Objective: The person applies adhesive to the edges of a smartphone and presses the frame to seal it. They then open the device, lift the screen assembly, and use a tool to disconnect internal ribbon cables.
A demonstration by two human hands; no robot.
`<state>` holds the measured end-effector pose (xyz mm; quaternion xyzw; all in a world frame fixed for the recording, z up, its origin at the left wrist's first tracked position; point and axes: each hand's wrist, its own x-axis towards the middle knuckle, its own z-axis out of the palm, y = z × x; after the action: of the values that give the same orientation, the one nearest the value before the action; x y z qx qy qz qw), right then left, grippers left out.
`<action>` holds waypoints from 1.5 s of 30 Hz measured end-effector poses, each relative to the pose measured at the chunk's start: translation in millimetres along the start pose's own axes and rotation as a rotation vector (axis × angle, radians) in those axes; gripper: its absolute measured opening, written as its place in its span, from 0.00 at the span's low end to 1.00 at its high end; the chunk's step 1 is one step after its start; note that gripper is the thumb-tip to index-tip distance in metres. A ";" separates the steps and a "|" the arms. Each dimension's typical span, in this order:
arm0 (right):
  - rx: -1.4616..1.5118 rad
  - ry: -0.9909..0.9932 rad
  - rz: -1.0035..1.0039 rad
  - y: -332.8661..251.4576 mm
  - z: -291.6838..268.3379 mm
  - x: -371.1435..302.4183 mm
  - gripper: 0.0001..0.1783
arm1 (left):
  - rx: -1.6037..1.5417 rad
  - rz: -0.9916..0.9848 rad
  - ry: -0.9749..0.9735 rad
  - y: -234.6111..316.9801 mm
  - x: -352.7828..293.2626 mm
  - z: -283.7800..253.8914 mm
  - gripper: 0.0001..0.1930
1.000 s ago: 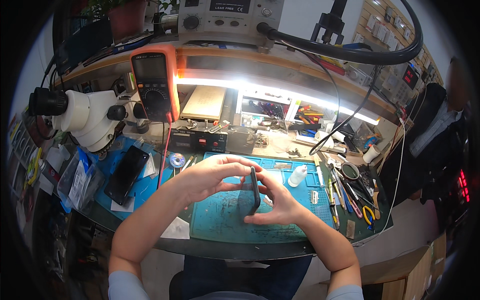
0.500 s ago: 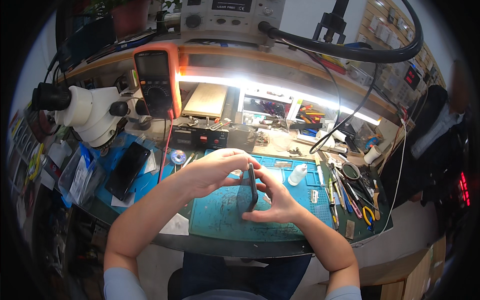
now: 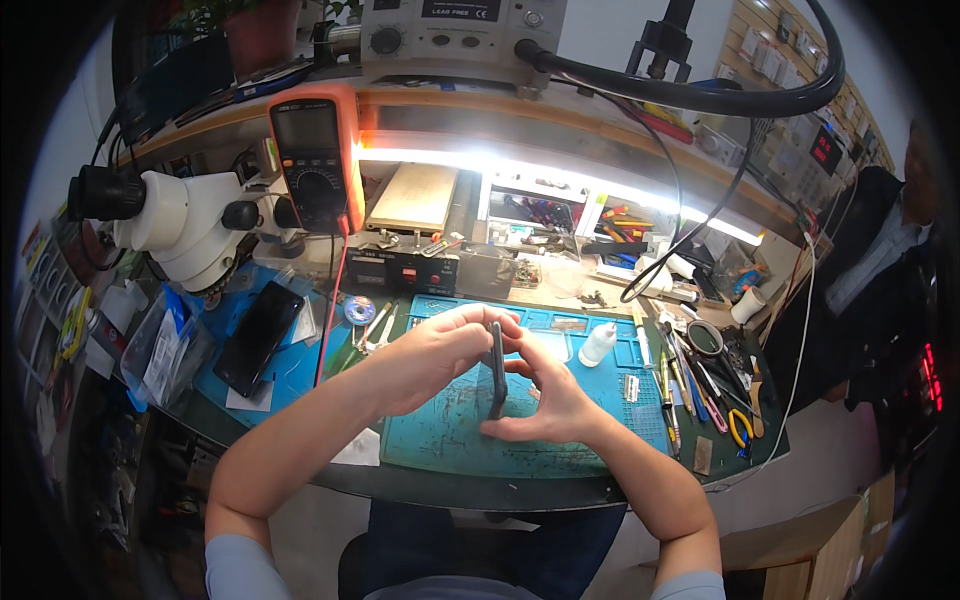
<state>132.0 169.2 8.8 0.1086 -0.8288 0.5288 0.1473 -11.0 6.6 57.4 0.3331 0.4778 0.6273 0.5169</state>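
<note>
the right hand (image 3: pixel 555 402) pinches the dark phone (image 3: pixel 498 372), now more edge-on, the left hand (image 3: pixel 438 360) curling fingers atop, hold unclear, suggesting edge work.

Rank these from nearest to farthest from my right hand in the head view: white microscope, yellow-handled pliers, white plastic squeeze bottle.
1. White plastic squeeze bottle: just beyond the right hand, slightly right.
2. Yellow-handled pliers: farther right, among tools.
3. White microscope: far left.

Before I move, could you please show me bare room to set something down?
The mat looks bare along its near side, between the held device, the forearms and the table edge. Tools crowd its right; a black phone and plastic box crowd its left.
</note>
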 end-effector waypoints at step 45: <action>0.047 0.056 0.024 2.4 4.9 -5.7 0.56 | -0.101 -0.014 -0.077 -14.6 -1.1 13.5 0.40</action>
<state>135.9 165.9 2.8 0.0872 -0.8128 0.5528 0.1615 6.4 9.1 48.0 0.3273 0.4276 0.6336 0.5554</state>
